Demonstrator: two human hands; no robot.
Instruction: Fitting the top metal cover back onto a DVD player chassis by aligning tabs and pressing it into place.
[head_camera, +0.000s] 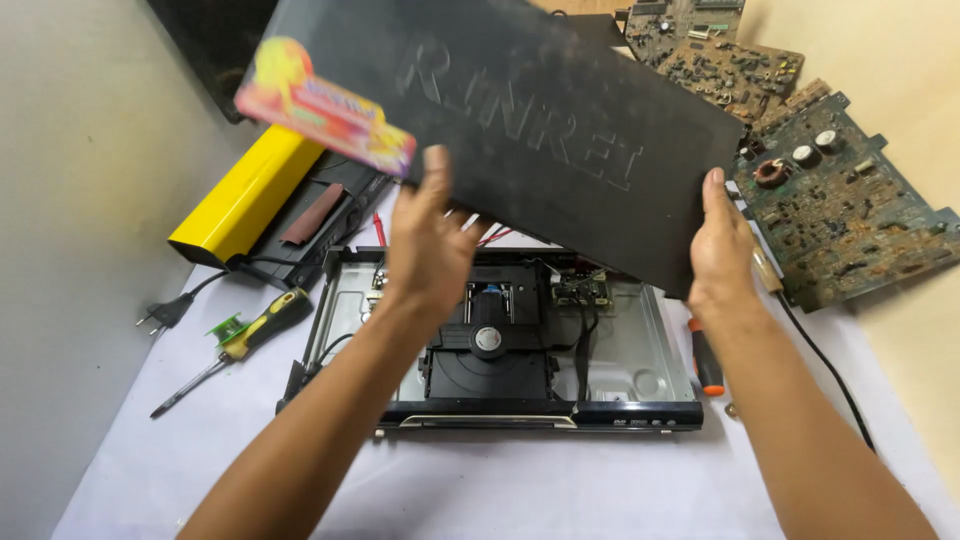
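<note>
Both my hands hold a dusty black metal cover tilted above an opened disc player. My left hand grips the cover's near edge at the left. My right hand grips its near right corner. A colourful sticker sits on the cover's left edge. The player's disc tray, small green board and black cables lie exposed below the cover.
A yellow-and-black screwdriver and a black plug lie left of the player. A yellow box is behind them. Circuit boards lie at the right. A red-handled tool rests by the player's right side.
</note>
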